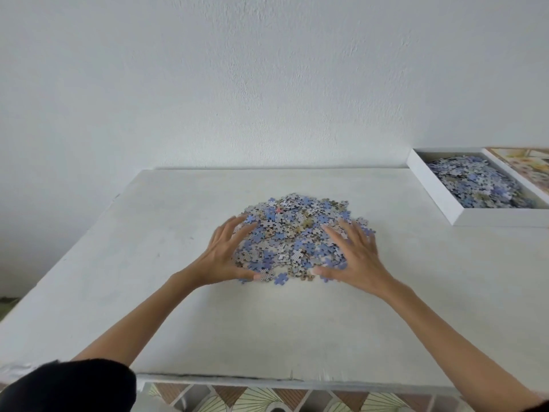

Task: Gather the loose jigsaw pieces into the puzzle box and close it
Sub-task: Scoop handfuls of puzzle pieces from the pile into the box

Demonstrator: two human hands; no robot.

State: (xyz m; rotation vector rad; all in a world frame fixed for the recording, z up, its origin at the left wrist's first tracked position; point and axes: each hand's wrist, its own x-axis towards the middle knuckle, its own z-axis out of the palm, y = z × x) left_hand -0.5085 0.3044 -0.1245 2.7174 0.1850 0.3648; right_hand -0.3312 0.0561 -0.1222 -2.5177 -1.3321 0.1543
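Note:
A heap of loose blue, grey and tan jigsaw pieces point(292, 233) lies in the middle of the white table point(148, 233). My left hand point(225, 257) rests against the heap's left side with fingers spread, thumb along the front edge. My right hand point(356, 260) presses on the right side in the same way. One blue piece point(281, 278) lies just clear of the heap between my thumbs. The white puzzle box point(430, 185) stands open at the far right and holds many pieces point(475, 182).
Beside the box, at the frame's right edge, lies its lid point(525, 165) with a flowery picture. A white wall stands right behind the table. The table's near edge runs across the bottom, with patterned floor tiles point(267, 399) below it.

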